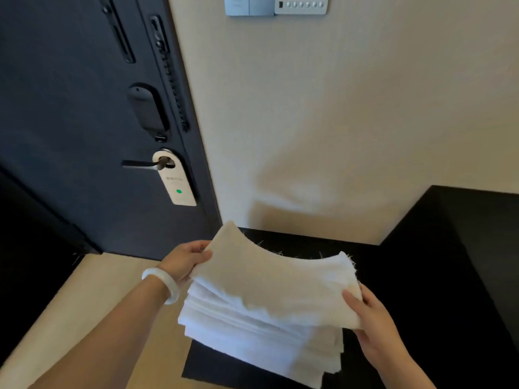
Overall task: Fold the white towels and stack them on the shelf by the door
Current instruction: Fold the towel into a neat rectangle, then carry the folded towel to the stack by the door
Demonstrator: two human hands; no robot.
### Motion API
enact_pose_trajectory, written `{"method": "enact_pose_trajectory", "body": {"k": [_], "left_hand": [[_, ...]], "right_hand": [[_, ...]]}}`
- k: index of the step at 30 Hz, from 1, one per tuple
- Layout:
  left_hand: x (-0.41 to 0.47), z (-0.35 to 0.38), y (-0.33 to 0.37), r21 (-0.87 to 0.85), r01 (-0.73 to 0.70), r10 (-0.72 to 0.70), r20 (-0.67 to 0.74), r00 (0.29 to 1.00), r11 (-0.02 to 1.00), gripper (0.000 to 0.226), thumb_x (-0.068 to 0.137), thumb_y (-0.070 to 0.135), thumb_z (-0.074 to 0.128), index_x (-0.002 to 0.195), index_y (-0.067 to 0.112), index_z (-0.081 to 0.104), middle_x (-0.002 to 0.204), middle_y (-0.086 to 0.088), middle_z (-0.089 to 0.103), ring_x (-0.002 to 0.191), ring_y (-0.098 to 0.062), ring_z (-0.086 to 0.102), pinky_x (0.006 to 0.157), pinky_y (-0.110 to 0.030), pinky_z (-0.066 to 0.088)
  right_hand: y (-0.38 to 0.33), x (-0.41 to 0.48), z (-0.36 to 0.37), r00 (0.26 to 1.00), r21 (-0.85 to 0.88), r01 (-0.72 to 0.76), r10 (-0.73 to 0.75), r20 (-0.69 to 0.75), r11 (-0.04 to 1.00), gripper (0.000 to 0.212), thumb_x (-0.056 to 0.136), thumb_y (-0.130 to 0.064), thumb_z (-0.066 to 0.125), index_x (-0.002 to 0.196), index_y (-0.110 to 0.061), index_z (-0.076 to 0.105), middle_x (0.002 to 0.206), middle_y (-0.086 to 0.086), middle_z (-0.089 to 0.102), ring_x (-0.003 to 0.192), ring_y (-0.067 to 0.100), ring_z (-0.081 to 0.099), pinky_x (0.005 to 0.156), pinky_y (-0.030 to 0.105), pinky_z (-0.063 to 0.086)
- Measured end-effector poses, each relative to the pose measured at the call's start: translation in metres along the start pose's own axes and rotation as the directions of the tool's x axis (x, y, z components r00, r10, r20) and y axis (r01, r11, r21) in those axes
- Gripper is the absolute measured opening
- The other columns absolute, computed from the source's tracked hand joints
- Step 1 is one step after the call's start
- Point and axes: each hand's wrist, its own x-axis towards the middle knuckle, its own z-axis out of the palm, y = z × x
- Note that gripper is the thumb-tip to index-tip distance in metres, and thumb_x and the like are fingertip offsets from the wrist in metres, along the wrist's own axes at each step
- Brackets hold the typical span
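Note:
A stack of several white towels (pixel 252 341) lies on the black shelf (pixel 438 290) beside the dark door (pixel 70 122). The top towel (pixel 269 284) is lifted slightly off the pile. My left hand (pixel 186 258) pinches its far left edge, thumb on top. At the near right corner my right hand (pixel 368 318) grips the same towel, fingers curled under it. The towel's far left corner stands up and its edges are frayed.
A door handle with a white hanger tag (pixel 175 179) sits on the door at left. A beige wall (pixel 337 122) rises behind the shelf, with a switch panel (pixel 276 4) at the top. Beige floor (pixel 92 299) shows at lower left. The shelf steps up at the right.

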Motion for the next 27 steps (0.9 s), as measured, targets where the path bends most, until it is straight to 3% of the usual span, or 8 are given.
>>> {"method": "enact_pose_trajectory", "body": {"k": [3,5,7,9,12,18,22,27], "left_hand": [[0.036,-0.018,-0.022,0.215,0.033,-0.039,0.023,0.999,0.976,0.015,0.099,0.01,0.056,0.107,0.01,0.068,0.097,-0.013,0.073,0.089,-0.031,0.068,0.089,-0.044,0.055],[0.051,-0.021,-0.042,0.388,0.052,-0.062,0.014,0.998,0.92,0.014,0.1,0.018,0.055,0.088,0.019,0.062,0.082,-0.003,0.065,0.075,-0.023,0.06,0.079,-0.034,0.052],[0.063,-0.022,-0.058,0.497,0.033,-0.025,-0.024,0.999,0.867,0.018,0.101,0.026,0.051,0.086,0.02,0.058,0.088,-0.007,0.061,0.081,-0.027,0.058,0.079,-0.036,0.047],[0.069,-0.022,-0.067,0.525,0.004,0.028,-0.053,0.998,0.851,0.025,0.103,0.029,0.047,0.097,0.009,0.061,0.096,-0.014,0.063,0.087,-0.03,0.059,0.074,-0.035,0.044],[0.071,-0.02,-0.07,0.544,-0.064,0.104,-0.042,0.994,0.837,0.023,0.102,0.026,0.047,0.094,0.008,0.058,0.087,-0.01,0.06,0.072,-0.021,0.052,0.062,-0.031,0.04],[0.07,-0.021,-0.058,0.463,-0.23,0.278,-0.036,0.96,0.856,0.021,0.102,0.021,0.048,0.086,0.01,0.056,0.081,-0.009,0.06,0.068,-0.019,0.049,0.058,-0.03,0.039],[0.079,-0.018,-0.068,0.537,-0.158,0.22,-0.052,0.974,0.828,0.013,0.102,0.019,0.049,0.095,0.01,0.056,0.094,-0.012,0.062,0.071,-0.017,0.052,0.057,-0.027,0.039],[0.08,-0.011,-0.09,0.567,-0.135,0.234,-0.105,0.966,0.812,0.021,0.099,0.016,0.053,0.12,0.014,0.05,0.121,-0.005,0.047,0.097,-0.024,0.055,0.08,-0.034,0.047]], "right_hand": [[0.034,-0.003,0.019,0.99,-0.165,-0.059,0.037,-0.133,0.984,0.028,0.098,-0.021,0.059,0.126,-0.018,0.057,0.105,0.004,0.068,0.093,0.027,0.066,0.078,0.043,0.056],[0.05,-0.005,0.029,0.977,-0.295,-0.09,0.027,-0.212,0.951,0.031,0.102,-0.024,0.053,0.13,-0.011,0.056,0.099,0.002,0.065,0.087,0.022,0.063,0.084,0.043,0.053],[0.054,-0.006,0.038,0.959,-0.343,-0.079,-0.023,-0.283,0.936,0.032,0.103,-0.023,0.049,0.13,-0.007,0.054,0.096,0.001,0.059,0.084,0.019,0.057,0.087,0.041,0.047],[0.054,-0.005,0.042,0.941,-0.381,-0.075,-0.06,-0.332,0.921,0.037,0.104,-0.023,0.047,0.137,-0.008,0.05,0.106,0.005,0.057,0.09,0.021,0.053,0.094,0.044,0.046],[0.051,-0.001,0.046,0.927,-0.427,-0.063,-0.105,-0.359,0.902,0.039,0.103,-0.02,0.05,0.141,-0.01,0.048,0.121,0.01,0.059,0.095,0.023,0.053,0.098,0.048,0.047],[0.04,-0.001,0.045,0.859,-0.469,0.104,-0.317,-0.402,0.877,0.036,0.102,-0.019,0.052,0.138,-0.015,0.052,0.109,-0.001,0.056,0.092,0.017,0.055,0.092,0.041,0.048],[0.061,0.012,0.038,0.878,-0.51,-0.026,-0.225,-0.423,0.86,0.042,0.101,-0.017,0.053,0.142,-0.012,0.048,0.127,0.012,0.058,0.096,0.019,0.051,0.097,0.045,0.048],[0.088,0.022,0.036,0.898,-0.626,-0.09,-0.209,-0.387,0.775,0.055,0.1,-0.032,0.054,0.149,-0.018,0.036,0.134,0.011,0.051,0.108,0.026,0.053,0.097,0.045,0.047]]}}
